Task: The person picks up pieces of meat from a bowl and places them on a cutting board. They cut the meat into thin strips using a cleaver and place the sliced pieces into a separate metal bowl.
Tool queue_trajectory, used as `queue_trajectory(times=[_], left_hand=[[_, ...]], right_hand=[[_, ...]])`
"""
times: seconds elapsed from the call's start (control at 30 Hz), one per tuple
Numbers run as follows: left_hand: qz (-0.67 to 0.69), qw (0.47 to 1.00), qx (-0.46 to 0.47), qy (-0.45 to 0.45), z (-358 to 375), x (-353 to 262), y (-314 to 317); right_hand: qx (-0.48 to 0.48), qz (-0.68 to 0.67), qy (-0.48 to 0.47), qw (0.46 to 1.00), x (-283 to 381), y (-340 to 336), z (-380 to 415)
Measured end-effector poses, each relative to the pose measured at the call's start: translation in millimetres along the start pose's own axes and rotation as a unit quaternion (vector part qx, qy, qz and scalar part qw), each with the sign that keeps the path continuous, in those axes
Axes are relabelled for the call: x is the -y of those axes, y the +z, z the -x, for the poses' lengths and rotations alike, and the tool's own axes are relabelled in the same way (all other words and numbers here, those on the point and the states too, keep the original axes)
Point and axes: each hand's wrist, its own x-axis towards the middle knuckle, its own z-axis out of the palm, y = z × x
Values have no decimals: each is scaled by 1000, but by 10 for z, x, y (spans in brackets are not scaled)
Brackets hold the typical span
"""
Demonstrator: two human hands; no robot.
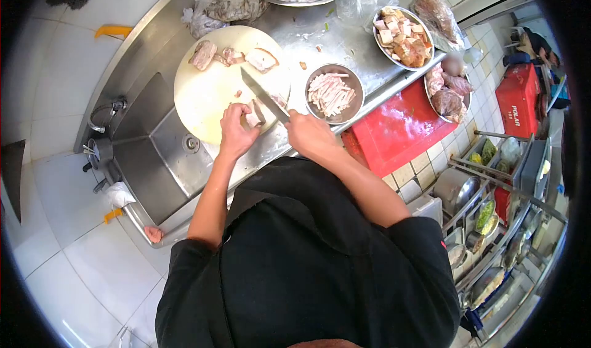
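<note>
My right hand [308,136] is wrapped round the handle of a kitchen knife [263,94]. The blade points up and left over a round, pale cutting board [196,105]. On the board's near side, my left hand [238,131] grips a small piece of meat [254,115] just left of the blade. Larger chunks of meat [204,55] and a pale-topped chunk [261,60] lie toward the board's far edge. Just right of the board stands a metal bowl [359,109] of thin meat strips [331,94].
Left of the board is a steel sink [141,169] with a tap [114,107]. A bowl of meat cubes [403,37] stands at the counter's right end. Another bowl of meat [448,92] rests by a red box [400,129]. Loaded shelves [492,182] stand at right.
</note>
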Motion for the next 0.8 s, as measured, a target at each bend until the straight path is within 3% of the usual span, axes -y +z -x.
queue_trajectory(times=[0.2, 0.3, 0.43, 0.53, 0.6, 0.7, 0.8], left_hand=[[-122, 989, 75, 23, -601, -405, 61], [-232, 942, 238, -34, -930, -454, 226], [-175, 932, 314, -49, -1123, -421, 158], [-65, 966, 245, -56, -1167, -505, 241], [93, 972, 211, -46, -1362, -609, 590], [235, 952, 187, -54, -1814, -1342, 1035], [254, 940, 219, -59, -2344, -2065, 1498]], right_hand=[[-104, -85, 41, 990, -380, -393, 400], [-141, -147, 70, 977, -658, -445, 587], [-181, -274, 99, 939, -1073, -437, 891], [-198, -365, 161, 895, -1285, -491, 1151], [-219, -428, 166, 861, -1512, -422, 1246], [-240, -440, 197, 842, -1767, -428, 1341], [-264, -454, 189, 830, -1923, -462, 1380]])
